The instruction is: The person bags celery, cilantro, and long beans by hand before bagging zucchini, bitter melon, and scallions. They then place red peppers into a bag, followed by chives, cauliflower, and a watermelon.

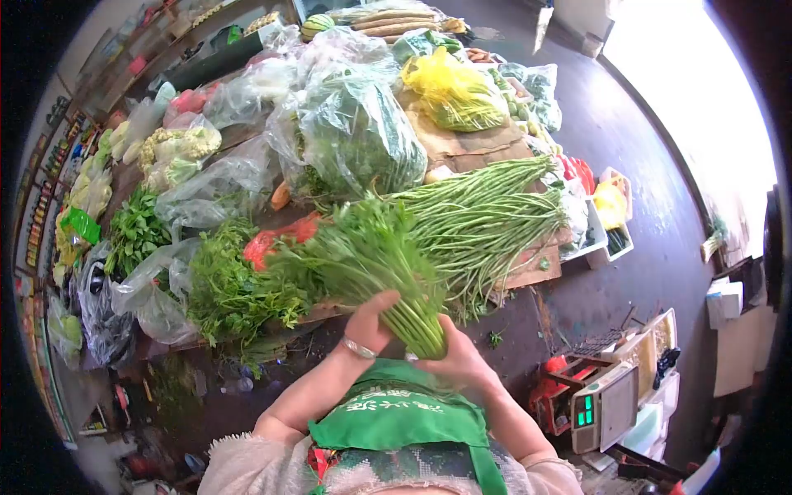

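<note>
both hands are closed around one bunch of leafy greens (pixel 363 256), held up over the near edge of the counter (pixel 528 268): the left hand (pixel 367 326), with a bracelet at the wrist, has its fingers wrapped about the stems from the left, and the right hand (pixel 458 359) cups the cut stem ends from below and the right. the stems look gathered tight and even at the base while the leaves fan out loose toward the stall, so the bunch seems already collected and lifted, but not yet set down; whether it is tied i cannot tell. just behind it lie long beans (pixel 487 214) on the counter, with another heap of herbs (pixel 231 289) to the left and bagged greens (pixel 359 136) further back. a scale (pixel 602 408) stands low at the right, well apart.
</note>
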### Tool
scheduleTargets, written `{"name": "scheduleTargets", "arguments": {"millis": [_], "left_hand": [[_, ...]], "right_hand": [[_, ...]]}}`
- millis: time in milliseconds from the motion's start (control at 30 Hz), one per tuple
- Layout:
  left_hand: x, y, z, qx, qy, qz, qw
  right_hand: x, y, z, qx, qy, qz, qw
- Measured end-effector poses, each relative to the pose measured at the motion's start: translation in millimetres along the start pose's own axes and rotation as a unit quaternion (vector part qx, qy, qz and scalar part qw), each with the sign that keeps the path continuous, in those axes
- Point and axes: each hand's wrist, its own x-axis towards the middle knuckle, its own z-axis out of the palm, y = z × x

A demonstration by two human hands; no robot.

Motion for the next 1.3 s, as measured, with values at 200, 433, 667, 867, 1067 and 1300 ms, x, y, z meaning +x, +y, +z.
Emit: {"name": "scheduleTargets", "arguments": {"millis": [200,433,667,867,1067,1300], "left_hand": [[-29.8,-5.6,5.7,-0.003,0.045,0.037,0.998],[-47.1,16.9,-10.6,0.023,0.028,0.074,0.997],[-69.1,50.6,-44.5,0.271,-0.049,0.101,0.956],[-57.5,81.8,-63.2,0.323,-0.082,0.078,0.940],[-52.4,132.8,-88.8,0.481,-0.052,0.024,0.875],[-25.3,163.8,-136.3,0.731,0.049,0.145,0.665]], "right_hand": [[28.1,3.4,36.7,0.056,-0.003,-0.052,0.997],[50.0,-19.3,38.8,-0.036,-0.091,-0.045,0.994],[75.0,-48.2,27.9,-0.080,-0.258,-0.004,0.963],[115.6,-72.4,55.6,0.117,-0.338,0.010,0.934],[134.8,-96.1,47.3,0.104,-0.271,0.032,0.957],[144.4,-155.1,-81.0,0.018,0.009,0.001,1.000]]}}
